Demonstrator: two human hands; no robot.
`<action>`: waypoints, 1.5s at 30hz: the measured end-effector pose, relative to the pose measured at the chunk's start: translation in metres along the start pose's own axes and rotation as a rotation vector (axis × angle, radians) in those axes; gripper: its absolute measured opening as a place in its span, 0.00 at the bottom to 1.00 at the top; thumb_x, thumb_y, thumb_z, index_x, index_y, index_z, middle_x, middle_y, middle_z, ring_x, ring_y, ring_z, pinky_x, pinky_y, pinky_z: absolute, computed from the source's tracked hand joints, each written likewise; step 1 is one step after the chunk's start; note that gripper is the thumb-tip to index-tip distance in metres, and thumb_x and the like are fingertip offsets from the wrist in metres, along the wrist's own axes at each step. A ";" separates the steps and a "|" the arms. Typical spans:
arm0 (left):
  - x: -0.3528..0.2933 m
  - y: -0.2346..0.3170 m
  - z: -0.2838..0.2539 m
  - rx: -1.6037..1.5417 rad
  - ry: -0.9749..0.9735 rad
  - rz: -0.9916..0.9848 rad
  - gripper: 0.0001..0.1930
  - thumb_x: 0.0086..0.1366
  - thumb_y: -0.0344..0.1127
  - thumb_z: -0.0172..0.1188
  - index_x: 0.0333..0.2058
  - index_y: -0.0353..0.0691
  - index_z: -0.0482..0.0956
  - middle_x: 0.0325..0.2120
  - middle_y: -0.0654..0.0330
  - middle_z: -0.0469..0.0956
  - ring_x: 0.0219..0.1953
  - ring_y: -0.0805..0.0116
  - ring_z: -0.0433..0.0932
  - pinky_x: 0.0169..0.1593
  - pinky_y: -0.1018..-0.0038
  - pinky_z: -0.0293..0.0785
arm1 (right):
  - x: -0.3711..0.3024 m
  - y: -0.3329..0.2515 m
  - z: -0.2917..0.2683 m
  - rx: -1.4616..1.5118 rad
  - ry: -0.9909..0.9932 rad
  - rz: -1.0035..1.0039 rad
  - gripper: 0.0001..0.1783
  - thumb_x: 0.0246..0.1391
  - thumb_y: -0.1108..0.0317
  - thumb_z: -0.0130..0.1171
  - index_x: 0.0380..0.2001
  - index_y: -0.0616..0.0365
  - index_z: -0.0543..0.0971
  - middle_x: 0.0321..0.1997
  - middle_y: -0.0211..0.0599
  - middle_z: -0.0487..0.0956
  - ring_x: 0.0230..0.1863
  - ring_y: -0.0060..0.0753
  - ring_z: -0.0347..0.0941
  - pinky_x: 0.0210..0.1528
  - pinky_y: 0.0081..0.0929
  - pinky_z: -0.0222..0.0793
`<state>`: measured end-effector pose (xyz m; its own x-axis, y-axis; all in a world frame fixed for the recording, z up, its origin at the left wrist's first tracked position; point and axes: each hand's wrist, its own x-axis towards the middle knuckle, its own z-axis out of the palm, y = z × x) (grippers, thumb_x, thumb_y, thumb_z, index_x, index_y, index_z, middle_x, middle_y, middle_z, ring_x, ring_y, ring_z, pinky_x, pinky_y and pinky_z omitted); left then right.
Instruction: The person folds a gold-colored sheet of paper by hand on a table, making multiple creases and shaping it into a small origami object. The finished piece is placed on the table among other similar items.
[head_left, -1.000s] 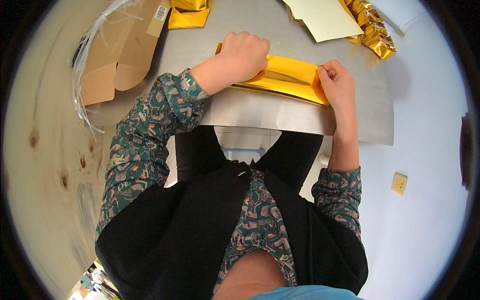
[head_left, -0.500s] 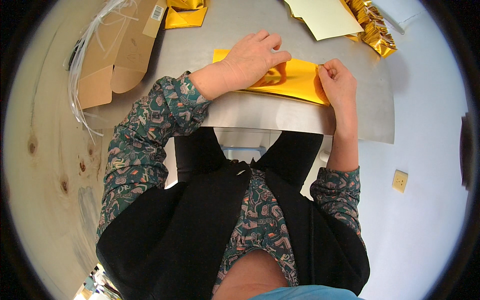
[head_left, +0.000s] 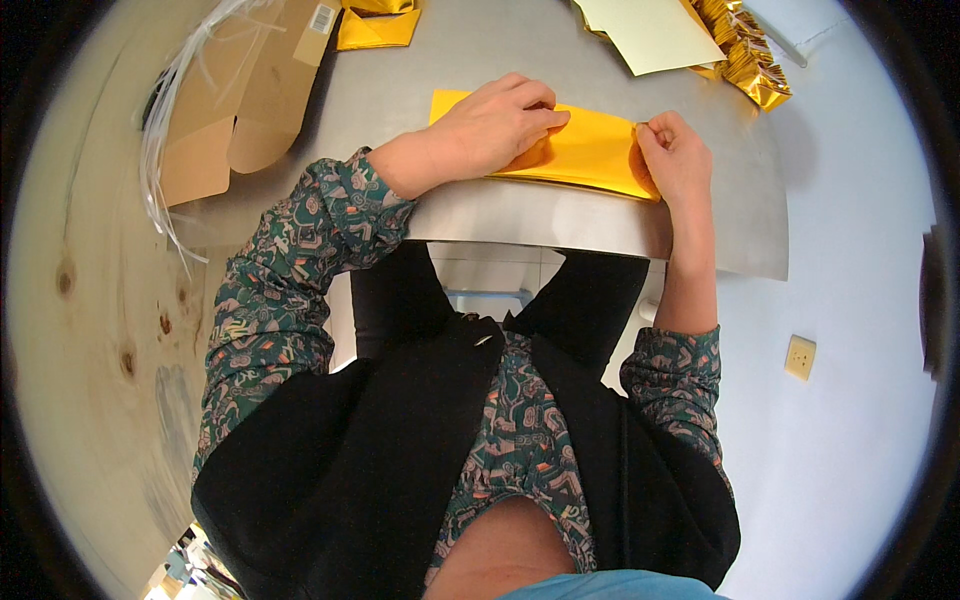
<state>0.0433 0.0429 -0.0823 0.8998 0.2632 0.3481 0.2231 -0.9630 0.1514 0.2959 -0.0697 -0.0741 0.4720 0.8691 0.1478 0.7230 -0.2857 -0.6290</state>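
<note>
A folded strip of shiny gold foil paper (head_left: 597, 150) lies across the metal table, its long near edge toward me. My left hand (head_left: 497, 128) rests over its left half with bent fingers drawn together, the fingertips on the foil; what the palm covers is hidden. At the strip's right end, my right hand (head_left: 678, 158) pinches the edge between thumb and fingers.
The grey metal table (head_left: 480, 50) ends in a near edge by my lap. An open brown cardboard box (head_left: 275, 110) with white plastic strands (head_left: 157, 150) stands left. Folded gold pieces (head_left: 378, 30), cream sheets (head_left: 650, 38) and crinkled gold foil (head_left: 755, 75) lie at the back.
The fingers of my left hand have drawn closer together on the foil. The strip and both hands sit slightly higher in view, as does the table edge. My right hand keeps its pinch.
</note>
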 end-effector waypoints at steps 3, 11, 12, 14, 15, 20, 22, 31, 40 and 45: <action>-0.007 0.004 0.004 0.023 -0.083 -0.101 0.23 0.73 0.45 0.54 0.63 0.46 0.73 0.61 0.57 0.70 0.65 0.57 0.65 0.71 0.61 0.59 | 0.002 0.001 0.002 0.005 -0.014 0.035 0.10 0.56 0.61 0.62 0.31 0.58 0.80 0.26 0.39 0.83 0.29 0.40 0.81 0.36 0.34 0.75; -0.012 0.004 0.010 0.079 -0.215 -0.128 0.35 0.75 0.60 0.44 0.73 0.50 0.56 0.75 0.63 0.52 0.77 0.63 0.44 0.78 0.54 0.36 | 0.010 0.011 0.005 0.001 -0.036 0.039 0.10 0.57 0.61 0.62 0.31 0.57 0.79 0.25 0.36 0.83 0.27 0.35 0.80 0.36 0.32 0.75; -0.011 0.004 0.010 0.089 -0.217 -0.122 0.35 0.74 0.61 0.44 0.73 0.49 0.56 0.74 0.62 0.52 0.77 0.63 0.44 0.78 0.54 0.37 | 0.011 0.012 0.005 0.000 -0.052 0.070 0.10 0.58 0.62 0.62 0.31 0.58 0.79 0.25 0.36 0.83 0.27 0.33 0.80 0.35 0.31 0.75; -0.010 0.004 0.009 0.078 -0.204 -0.118 0.36 0.74 0.61 0.44 0.73 0.49 0.55 0.75 0.62 0.52 0.77 0.63 0.44 0.78 0.53 0.36 | 0.013 0.011 0.003 0.075 -0.101 0.091 0.10 0.59 0.63 0.62 0.31 0.59 0.79 0.24 0.35 0.83 0.24 0.29 0.79 0.32 0.29 0.75; -0.009 0.004 0.009 0.071 -0.204 -0.116 0.36 0.74 0.62 0.44 0.73 0.49 0.55 0.75 0.62 0.52 0.77 0.63 0.44 0.78 0.53 0.36 | 0.014 0.009 0.001 0.112 -0.127 0.127 0.10 0.59 0.64 0.61 0.31 0.59 0.79 0.24 0.35 0.83 0.23 0.27 0.79 0.31 0.28 0.74; -0.006 0.003 0.010 0.066 -0.217 -0.121 0.36 0.74 0.62 0.44 0.73 0.47 0.56 0.74 0.60 0.52 0.77 0.61 0.44 0.78 0.53 0.36 | 0.011 -0.001 -0.005 0.084 -0.100 0.105 0.08 0.60 0.66 0.61 0.31 0.60 0.79 0.23 0.35 0.83 0.21 0.22 0.77 0.28 0.25 0.73; -0.006 0.002 0.010 0.049 -0.207 -0.115 0.36 0.74 0.61 0.45 0.72 0.46 0.56 0.74 0.59 0.52 0.77 0.61 0.44 0.78 0.53 0.36 | 0.012 -0.001 -0.008 0.063 -0.097 0.124 0.08 0.59 0.66 0.63 0.31 0.60 0.79 0.24 0.35 0.84 0.22 0.22 0.78 0.29 0.24 0.73; -0.004 0.002 0.008 0.014 -0.185 -0.105 0.37 0.74 0.61 0.46 0.72 0.45 0.57 0.74 0.59 0.53 0.77 0.60 0.45 0.77 0.52 0.36 | 0.027 0.030 -0.004 0.088 -0.023 0.115 0.14 0.52 0.60 0.70 0.34 0.60 0.82 0.29 0.35 0.86 0.29 0.25 0.80 0.36 0.25 0.75; -0.007 0.008 0.004 -0.010 -0.155 -0.119 0.35 0.74 0.59 0.47 0.71 0.44 0.59 0.74 0.58 0.54 0.77 0.60 0.46 0.77 0.53 0.37 | 0.020 0.029 -0.006 0.139 -0.001 0.094 0.14 0.52 0.61 0.71 0.35 0.60 0.82 0.29 0.34 0.85 0.29 0.25 0.80 0.36 0.25 0.75; -0.011 0.011 0.000 0.006 -0.155 -0.119 0.35 0.74 0.59 0.48 0.71 0.44 0.59 0.74 0.58 0.54 0.77 0.60 0.46 0.77 0.53 0.37 | 0.013 0.021 -0.007 0.133 0.008 0.096 0.14 0.52 0.61 0.71 0.34 0.60 0.82 0.29 0.34 0.85 0.30 0.25 0.80 0.36 0.25 0.75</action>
<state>0.0357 0.0291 -0.0847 0.9137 0.3638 0.1813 0.3335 -0.9259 0.1774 0.3208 -0.0667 -0.0800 0.5401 0.8370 0.0882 0.6015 -0.3106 -0.7360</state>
